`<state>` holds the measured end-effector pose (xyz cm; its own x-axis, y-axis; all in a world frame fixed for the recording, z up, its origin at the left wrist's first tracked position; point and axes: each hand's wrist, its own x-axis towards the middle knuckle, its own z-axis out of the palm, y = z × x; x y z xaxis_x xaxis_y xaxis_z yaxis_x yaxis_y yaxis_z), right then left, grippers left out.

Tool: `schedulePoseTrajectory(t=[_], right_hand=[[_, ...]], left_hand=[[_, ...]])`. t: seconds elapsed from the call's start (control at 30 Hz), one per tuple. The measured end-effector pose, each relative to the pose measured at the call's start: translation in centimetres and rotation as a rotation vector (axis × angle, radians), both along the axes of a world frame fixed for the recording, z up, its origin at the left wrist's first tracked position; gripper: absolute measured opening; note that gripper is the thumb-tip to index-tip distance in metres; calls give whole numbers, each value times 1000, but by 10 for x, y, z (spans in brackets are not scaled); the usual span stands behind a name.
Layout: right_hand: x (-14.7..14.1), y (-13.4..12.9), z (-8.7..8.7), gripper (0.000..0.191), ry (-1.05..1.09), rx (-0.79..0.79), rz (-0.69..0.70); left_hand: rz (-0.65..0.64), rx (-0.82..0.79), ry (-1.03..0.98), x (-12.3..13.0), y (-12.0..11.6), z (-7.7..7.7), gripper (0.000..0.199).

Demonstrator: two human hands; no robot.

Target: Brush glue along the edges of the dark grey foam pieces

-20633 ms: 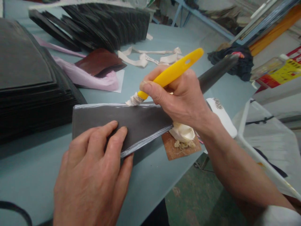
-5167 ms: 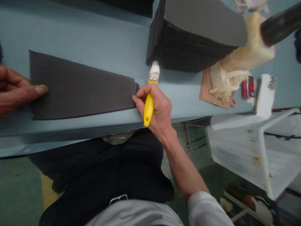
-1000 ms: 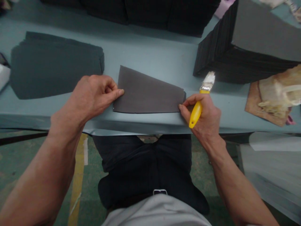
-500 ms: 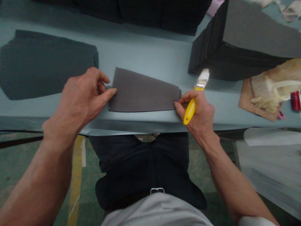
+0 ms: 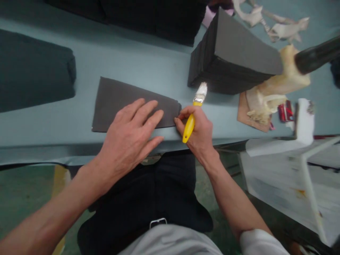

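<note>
A dark grey tapered panel (image 5: 114, 99) lies flat on the pale blue-green table, near its front edge. Over the panel's lower middle is my left hand (image 5: 132, 131), fingers spread and holding nothing. My right hand (image 5: 199, 127) grips a brush (image 5: 189, 127) with a yellow handle, its whitish bristles pointing up and away. The thumb and fingertip of that same hand are at the panel's narrow right end, where a small dark edge shows beneath.
A tall stack of grey panels (image 5: 239, 49) stands at the back right. Dark teal pieces (image 5: 34, 71) lie at the left, black stacks (image 5: 148, 17) along the back. On the right are a brown board (image 5: 243, 111), a crusted yellowish object (image 5: 276, 83) and a red item (image 5: 285, 111).
My left hand has moved from the panel's left end onto its middle, and its fingers have spread. The view has shifted to the right. My right hand remains at the narrow end.
</note>
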<state>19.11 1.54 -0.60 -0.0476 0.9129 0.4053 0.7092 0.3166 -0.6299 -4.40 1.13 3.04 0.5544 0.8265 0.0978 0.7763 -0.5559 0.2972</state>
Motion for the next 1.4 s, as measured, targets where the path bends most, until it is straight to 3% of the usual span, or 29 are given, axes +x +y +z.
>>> schedulePoseTrajectory(t=[0.2, 0.4, 0.63, 0.87, 1.07, 1.23, 1.4], right_hand=[[-1, 1, -2, 11, 10, 44, 4], [2, 1, 0, 10, -5, 18, 9], [1, 2, -1, 11, -18, 44, 16], [1, 2, -4, 11, -15, 45, 13], [0, 4, -6, 12, -2, 32, 9], [-1, -2, -5, 7, -52, 79, -9], [-5, -26, -6, 7, -130, 256, 47]], left_hand=[[-12, 28, 82, -1, -14, -23, 70], [-1, -28, 92, -7, -15, -19, 76], [-1, 37, 105, -17, -19, -21, 67], [22, -6, 65, -23, -22, -18, 63], [6, 64, 159, -22, -21, -18, 65], [26, 26, 118, -22, -18, -19, 80], [21, 33, 125, -23, -18, -21, 74]])
